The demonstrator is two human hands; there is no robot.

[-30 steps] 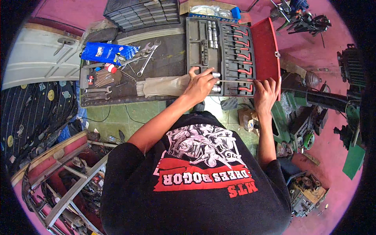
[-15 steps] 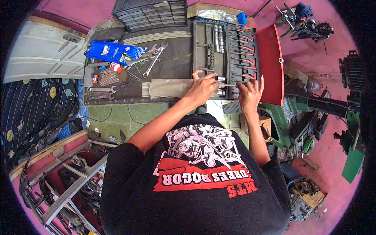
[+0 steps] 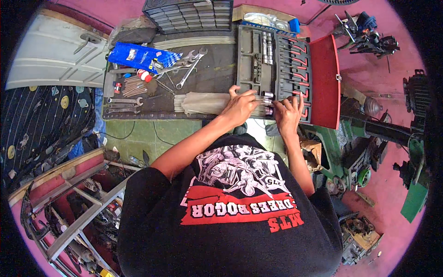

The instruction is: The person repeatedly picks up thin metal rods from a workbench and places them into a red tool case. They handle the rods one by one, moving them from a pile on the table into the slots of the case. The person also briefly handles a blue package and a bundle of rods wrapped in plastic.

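Note:
A bundle of thin rods (image 3: pixel 178 103) lies along the bench's near edge, partly inside a pale, see-through wrapper (image 3: pixel 205 102). My left hand (image 3: pixel 241 108) is closed over the right end of this bundle, and a few rod tips stick out past its fingers. Close by on the right, my right hand (image 3: pixel 289 113) has its thumb and fingers bent together at those tips; what it pinches is too small to make out. Both hands are over the near part of an open tool case (image 3: pixel 251 69) with a black tray. Shiny sockets (image 3: pixel 267 94) sit in it beside my left fingers.
The case's red lid (image 3: pixel 325 83) stands open on the right. Combination wrenches (image 3: pixel 189 71), a blue packet (image 3: pixel 138 56) and brown sticks (image 3: pixel 134 87) lie on the left of the bench. A drawer cabinet (image 3: pixel 189 17) stands at the back, green machinery (image 3: pixel 325 143) at right.
My right hand has come left, nearer to my left hand and the rod tips. A thin rod spanning the gap between the hands shows less now. The whole view has shifted slightly.

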